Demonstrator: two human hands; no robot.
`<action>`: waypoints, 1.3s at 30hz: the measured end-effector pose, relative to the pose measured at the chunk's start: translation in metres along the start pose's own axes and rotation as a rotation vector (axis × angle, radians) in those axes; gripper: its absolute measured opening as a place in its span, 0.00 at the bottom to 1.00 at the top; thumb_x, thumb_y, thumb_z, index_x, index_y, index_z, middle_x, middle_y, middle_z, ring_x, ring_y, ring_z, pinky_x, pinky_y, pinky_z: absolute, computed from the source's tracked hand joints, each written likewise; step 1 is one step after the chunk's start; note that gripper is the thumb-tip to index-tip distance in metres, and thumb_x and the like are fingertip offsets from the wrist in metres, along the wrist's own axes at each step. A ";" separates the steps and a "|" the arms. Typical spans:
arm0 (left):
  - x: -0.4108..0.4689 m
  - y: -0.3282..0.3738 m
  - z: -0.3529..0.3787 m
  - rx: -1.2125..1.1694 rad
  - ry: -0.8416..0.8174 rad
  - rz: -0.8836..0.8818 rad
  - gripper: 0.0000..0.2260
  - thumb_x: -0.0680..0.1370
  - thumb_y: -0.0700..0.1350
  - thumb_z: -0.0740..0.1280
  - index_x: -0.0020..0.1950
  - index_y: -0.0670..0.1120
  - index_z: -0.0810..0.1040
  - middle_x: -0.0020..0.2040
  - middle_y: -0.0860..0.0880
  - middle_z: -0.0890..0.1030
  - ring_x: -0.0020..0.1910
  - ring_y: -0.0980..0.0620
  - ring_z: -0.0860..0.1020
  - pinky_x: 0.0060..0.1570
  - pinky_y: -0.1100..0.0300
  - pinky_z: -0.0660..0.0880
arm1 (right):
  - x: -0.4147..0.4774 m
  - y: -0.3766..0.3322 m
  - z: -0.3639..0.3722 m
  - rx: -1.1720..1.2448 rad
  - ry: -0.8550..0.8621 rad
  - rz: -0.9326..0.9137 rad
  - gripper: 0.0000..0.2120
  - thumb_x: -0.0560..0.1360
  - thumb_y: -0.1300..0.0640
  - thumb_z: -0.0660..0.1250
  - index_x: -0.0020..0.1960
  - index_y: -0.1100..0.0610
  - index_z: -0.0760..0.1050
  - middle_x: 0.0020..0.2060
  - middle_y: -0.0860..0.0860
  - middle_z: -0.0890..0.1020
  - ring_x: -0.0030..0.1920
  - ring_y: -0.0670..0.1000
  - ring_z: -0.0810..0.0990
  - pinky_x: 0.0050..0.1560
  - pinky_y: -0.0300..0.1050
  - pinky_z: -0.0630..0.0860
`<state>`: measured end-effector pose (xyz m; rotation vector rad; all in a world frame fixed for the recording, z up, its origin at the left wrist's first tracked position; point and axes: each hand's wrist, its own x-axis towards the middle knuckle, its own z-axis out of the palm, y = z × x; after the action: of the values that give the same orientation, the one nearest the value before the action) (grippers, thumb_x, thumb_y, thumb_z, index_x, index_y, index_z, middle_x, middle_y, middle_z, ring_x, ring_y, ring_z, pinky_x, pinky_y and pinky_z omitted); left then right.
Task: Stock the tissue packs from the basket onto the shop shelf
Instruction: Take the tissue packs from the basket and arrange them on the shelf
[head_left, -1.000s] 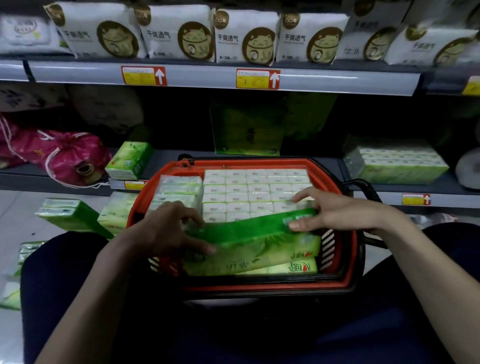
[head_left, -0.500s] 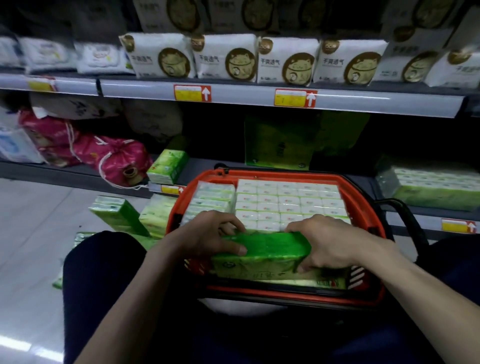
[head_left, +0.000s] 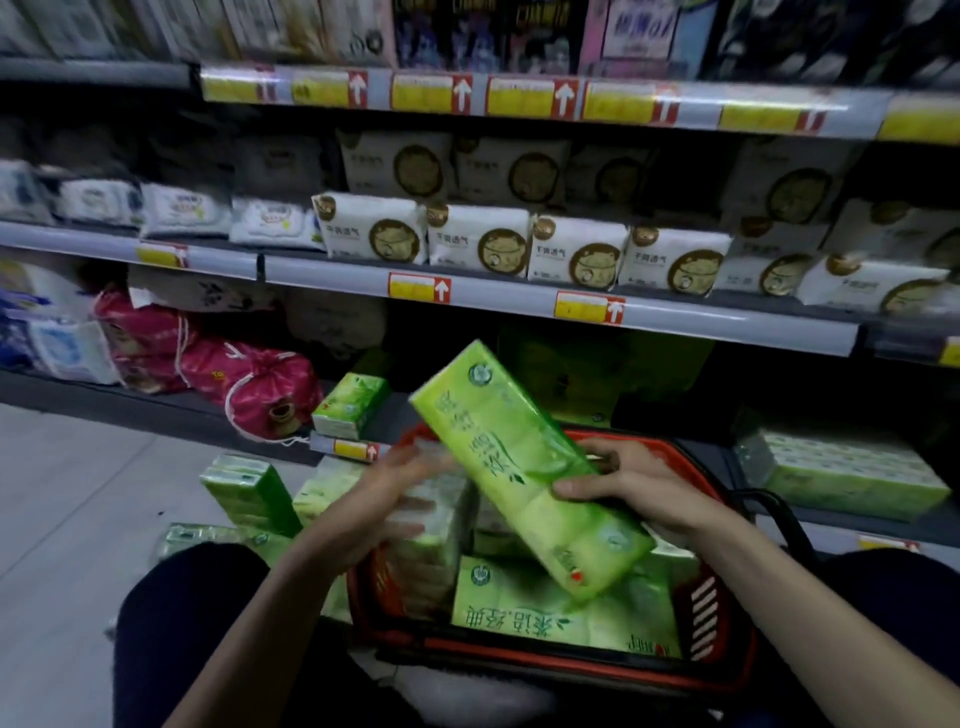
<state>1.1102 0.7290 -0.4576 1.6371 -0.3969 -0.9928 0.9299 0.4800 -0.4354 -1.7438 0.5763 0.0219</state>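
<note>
In the head view, the right hand (head_left: 634, 488) grips a long green tissue pack (head_left: 519, 483), thumb across its face, tilted above the red basket (head_left: 571, 657). Its green characters are too blurred to read. The left hand (head_left: 395, 499) is blurred, fingers spread and holding nothing, just left of the pack. A flat green pack (head_left: 545, 618) in the basket carries Chinese lettering upside down to the camera. White packs (head_left: 478, 244) on the middle shelf read 干爽透气 beside a round emblem. Yellow price tags (head_left: 420, 287) bear white arrows on red. Pink drawstring bags (head_left: 260, 384) and a small green pack (head_left: 350, 405) sit on the bottom shelf; more green packs (head_left: 249, 493) lie on the floor.
</note>
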 end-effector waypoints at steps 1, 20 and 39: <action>-0.002 0.004 0.001 0.067 -0.136 -0.079 0.37 0.66 0.68 0.77 0.70 0.54 0.75 0.68 0.48 0.78 0.61 0.41 0.82 0.61 0.42 0.80 | 0.005 -0.005 0.009 0.118 -0.020 0.051 0.32 0.65 0.54 0.85 0.67 0.60 0.80 0.55 0.58 0.88 0.55 0.60 0.88 0.62 0.61 0.82; 0.138 0.046 -0.117 -0.048 0.129 -0.164 0.21 0.70 0.61 0.76 0.53 0.46 0.82 0.40 0.45 0.82 0.36 0.46 0.80 0.38 0.56 0.74 | 0.197 -0.084 0.142 0.260 -0.070 0.316 0.21 0.76 0.43 0.77 0.58 0.59 0.82 0.38 0.56 0.85 0.30 0.54 0.82 0.18 0.37 0.68; 0.250 -0.033 -0.157 0.036 0.404 -0.401 0.15 0.79 0.48 0.71 0.65 0.44 0.78 0.58 0.39 0.80 0.53 0.38 0.84 0.44 0.46 0.85 | 0.373 -0.036 0.192 0.144 0.051 0.495 0.11 0.83 0.60 0.68 0.64 0.59 0.74 0.58 0.59 0.78 0.49 0.55 0.81 0.36 0.47 0.81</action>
<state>1.3709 0.6634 -0.5839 1.9401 0.1953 -0.9131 1.3257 0.5254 -0.5716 -1.4305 1.0098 0.2767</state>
